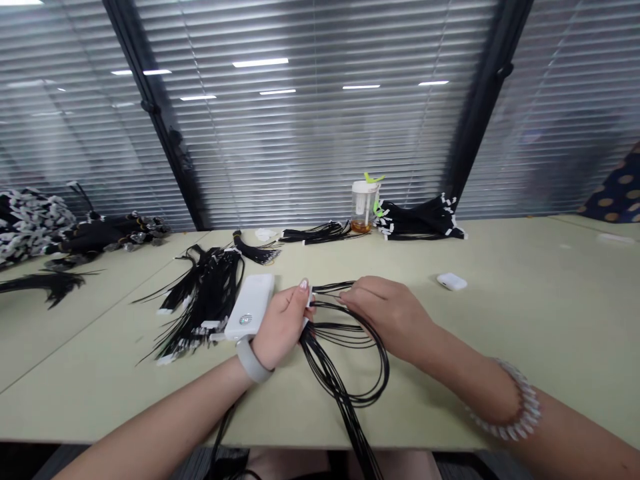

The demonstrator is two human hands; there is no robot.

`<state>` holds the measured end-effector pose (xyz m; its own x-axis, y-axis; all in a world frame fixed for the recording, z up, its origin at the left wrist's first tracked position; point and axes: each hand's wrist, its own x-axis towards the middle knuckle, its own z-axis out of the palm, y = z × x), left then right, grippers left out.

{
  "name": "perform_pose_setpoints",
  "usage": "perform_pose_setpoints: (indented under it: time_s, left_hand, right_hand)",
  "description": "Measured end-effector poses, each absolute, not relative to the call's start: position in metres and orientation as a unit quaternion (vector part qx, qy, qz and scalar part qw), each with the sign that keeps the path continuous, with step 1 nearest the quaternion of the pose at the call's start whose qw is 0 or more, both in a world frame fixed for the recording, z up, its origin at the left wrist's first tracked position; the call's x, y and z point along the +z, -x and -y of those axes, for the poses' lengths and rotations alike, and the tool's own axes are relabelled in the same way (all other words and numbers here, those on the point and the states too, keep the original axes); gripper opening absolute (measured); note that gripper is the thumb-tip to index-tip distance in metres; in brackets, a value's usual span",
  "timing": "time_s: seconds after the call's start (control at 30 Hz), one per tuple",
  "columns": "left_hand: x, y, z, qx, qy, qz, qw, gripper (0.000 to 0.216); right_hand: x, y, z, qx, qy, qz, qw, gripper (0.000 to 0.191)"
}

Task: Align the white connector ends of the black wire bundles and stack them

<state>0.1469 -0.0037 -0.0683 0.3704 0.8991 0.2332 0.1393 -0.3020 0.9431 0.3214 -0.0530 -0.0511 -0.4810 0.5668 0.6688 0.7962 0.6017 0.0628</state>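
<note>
My left hand (286, 316) is closed, thumb on top, around the white connector ends of a bundle of thin black cables (334, 380). The cables loop out to the right, and their tails hang down over the table's near edge. With its fingers pinched together, my right hand (387, 313) grips black wires on the right of the connectors; the fingertips partly hide them. Beside my left wrist lies a white power bank (251, 305). Left of that, a pile of black cables with white connectors (203, 300) is spread on the table.
The pale table (525, 320) runs to a window with blinds. Along its back are cable bundles (423, 219), a cup with amber liquid (362, 207) and more cables (107, 233). A white earbud case (451, 281) lies to the right, a dotted cloth item (615, 190) at far right.
</note>
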Motion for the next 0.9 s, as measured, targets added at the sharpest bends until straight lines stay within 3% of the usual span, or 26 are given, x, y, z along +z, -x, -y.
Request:
perform_pose_setpoints:
  time_s: [0.2,0.33,0.77,0.9]
  left_hand:
    - [-0.067,-0.147,0.004,0.423,-0.706,-0.378,0.425,0.044]
    - [-0.068,-0.147,0.005,0.423,-0.717,-0.387,0.397,0.042]
    - [-0.075,-0.147,0.001,0.416,-0.752,-0.392,0.330,0.042]
    - [-0.074,-0.147,0.002,0.423,-0.746,-0.388,0.337,0.042]
  right_hand:
    - [-0.050,-0.320,0.057,-0.327,0.355,0.832,0.275,0.028]
    - [-0.052,-0.318,0.057,-0.301,0.363,0.837,0.279,0.025]
    - [-0.063,-0.304,0.062,-0.391,0.288,0.845,0.223,0.021]
    - [-0.067,-0.307,0.060,-0.358,0.330,0.836,0.252,0.022]
